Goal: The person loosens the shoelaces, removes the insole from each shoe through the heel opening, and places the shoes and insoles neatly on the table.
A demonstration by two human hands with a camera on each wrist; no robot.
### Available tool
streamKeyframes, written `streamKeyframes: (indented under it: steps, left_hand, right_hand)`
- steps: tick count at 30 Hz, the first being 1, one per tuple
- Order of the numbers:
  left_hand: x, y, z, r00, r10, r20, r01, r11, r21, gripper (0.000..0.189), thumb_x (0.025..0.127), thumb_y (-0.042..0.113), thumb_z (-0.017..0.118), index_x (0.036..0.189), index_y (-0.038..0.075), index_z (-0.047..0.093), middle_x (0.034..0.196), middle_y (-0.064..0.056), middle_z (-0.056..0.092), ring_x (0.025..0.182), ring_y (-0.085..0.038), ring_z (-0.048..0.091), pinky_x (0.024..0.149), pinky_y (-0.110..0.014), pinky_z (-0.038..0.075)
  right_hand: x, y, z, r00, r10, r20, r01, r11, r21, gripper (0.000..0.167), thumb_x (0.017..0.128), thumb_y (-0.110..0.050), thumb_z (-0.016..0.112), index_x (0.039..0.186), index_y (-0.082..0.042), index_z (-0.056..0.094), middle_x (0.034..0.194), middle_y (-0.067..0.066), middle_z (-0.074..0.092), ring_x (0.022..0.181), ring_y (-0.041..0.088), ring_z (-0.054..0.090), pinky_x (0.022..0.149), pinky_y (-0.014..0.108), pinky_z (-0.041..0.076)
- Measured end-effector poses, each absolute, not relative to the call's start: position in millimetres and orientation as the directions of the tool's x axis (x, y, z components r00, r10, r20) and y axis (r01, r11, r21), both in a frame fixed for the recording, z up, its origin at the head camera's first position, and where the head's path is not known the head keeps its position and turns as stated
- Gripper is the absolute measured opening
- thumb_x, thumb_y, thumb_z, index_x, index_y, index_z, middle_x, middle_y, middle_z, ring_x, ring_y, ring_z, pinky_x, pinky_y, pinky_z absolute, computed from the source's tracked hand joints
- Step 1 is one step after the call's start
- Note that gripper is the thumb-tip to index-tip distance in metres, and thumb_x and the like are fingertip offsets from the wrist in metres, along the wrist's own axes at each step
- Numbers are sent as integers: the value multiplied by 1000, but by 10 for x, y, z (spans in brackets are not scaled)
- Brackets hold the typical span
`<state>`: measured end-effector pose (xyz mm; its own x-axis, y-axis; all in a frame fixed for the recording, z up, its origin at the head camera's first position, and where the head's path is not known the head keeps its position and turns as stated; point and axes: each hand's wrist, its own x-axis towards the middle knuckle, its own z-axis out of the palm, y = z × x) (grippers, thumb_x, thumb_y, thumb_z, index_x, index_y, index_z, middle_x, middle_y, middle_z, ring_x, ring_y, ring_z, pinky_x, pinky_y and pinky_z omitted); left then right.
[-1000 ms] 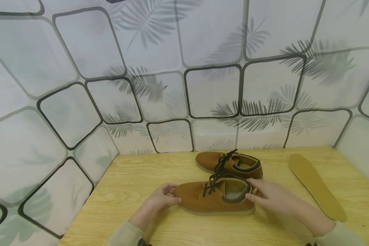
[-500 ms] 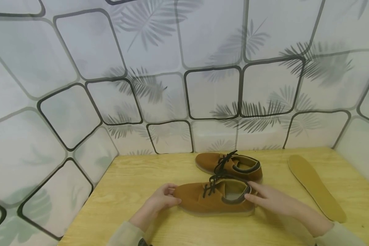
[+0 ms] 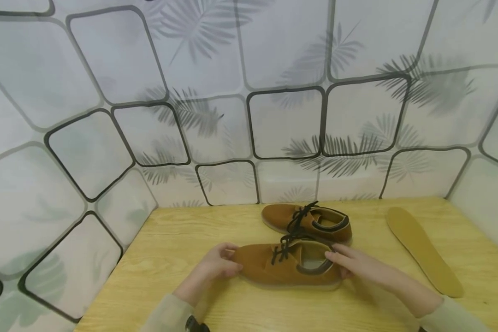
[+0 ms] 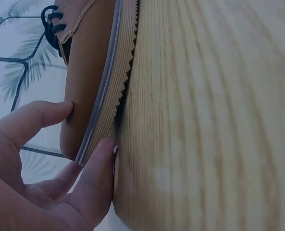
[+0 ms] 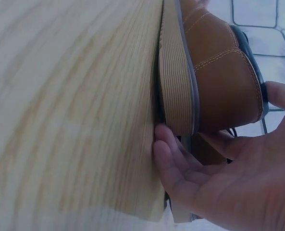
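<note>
A brown lace-up shoe (image 3: 261,263) with black laces lies toe-left near the front of the table. My left hand (image 3: 214,263) holds its toe; in the left wrist view one fingertip presses the brown upper (image 4: 87,72) and another touches the edge of the ribbed sole (image 4: 100,125). At the heel, my right hand (image 3: 357,265) grips the shoe. The right wrist view shows one digit at the dark collar and other fingers (image 5: 167,156) low by the sole, around the heel (image 5: 226,91). Right behind stands the matching shoe (image 3: 279,216), partly hidden.
A tan insole (image 3: 423,251) lies flat on the right side of the wooden table (image 3: 182,230). Pale patterned sheeting (image 3: 220,129) rises behind the table and along both sides.
The fingers of my right hand have shifted slightly around the heel, with some now lower by the sole. My left hand has adjusted a little at the toe. Both shoes and the insole stay put.
</note>
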<state>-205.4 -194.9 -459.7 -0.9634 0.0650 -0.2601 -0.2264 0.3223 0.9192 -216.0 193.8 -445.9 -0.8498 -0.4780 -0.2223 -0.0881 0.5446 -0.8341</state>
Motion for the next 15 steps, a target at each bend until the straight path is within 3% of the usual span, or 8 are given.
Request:
streamKeyframes:
  steps: [15]
  left_hand:
    - [-2127, -2034, -4575, -971, 75, -229, -198, 290, 936, 60, 85, -5, 77, 141, -10, 56, 140, -34, 54, 80, -18, 72, 80, -37, 65]
  right_hand:
    - [-2121, 1911, -4495, -828, -497, -261, 37, 416, -909, 96, 106, -42, 55, 156, 25, 7, 81, 3, 59, 77, 15, 58, 75, 27, 53]
